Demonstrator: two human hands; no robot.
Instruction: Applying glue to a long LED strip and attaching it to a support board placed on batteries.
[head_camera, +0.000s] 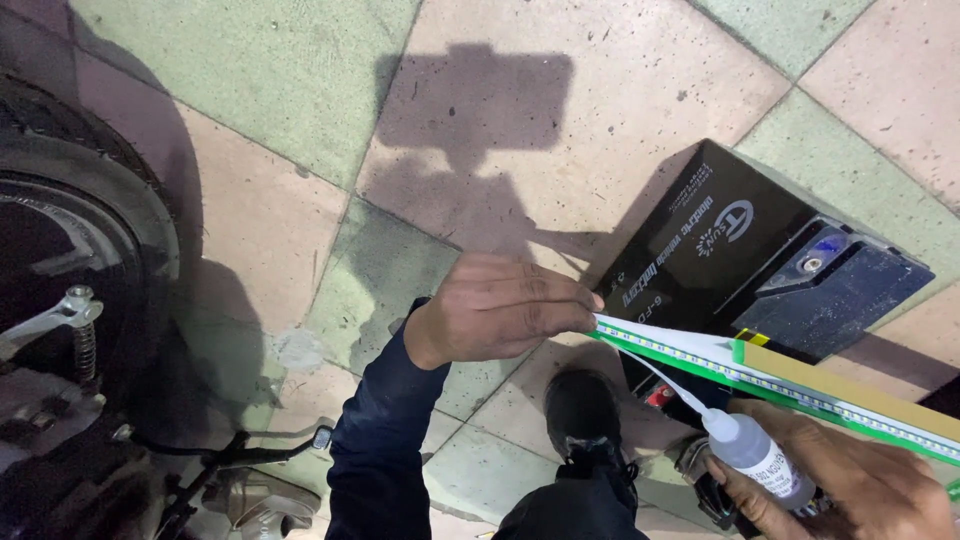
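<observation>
At frame centre, the left hand (500, 310) pinches the end of a green-edged LED strip (780, 380) between closed fingers. At lower right, the right hand (860, 480) grips a small glue bottle (750, 452), nozzle touching the strip, before a black battery (740, 250) on the tiled floor (250, 90).

Person wears a dark navy long sleeve (375, 440) reaching the wrist of the bare left hand (500, 310), dark trousers, a black shoe (580, 410); the right hand (860, 480) is bare, without gloves or rings.
</observation>
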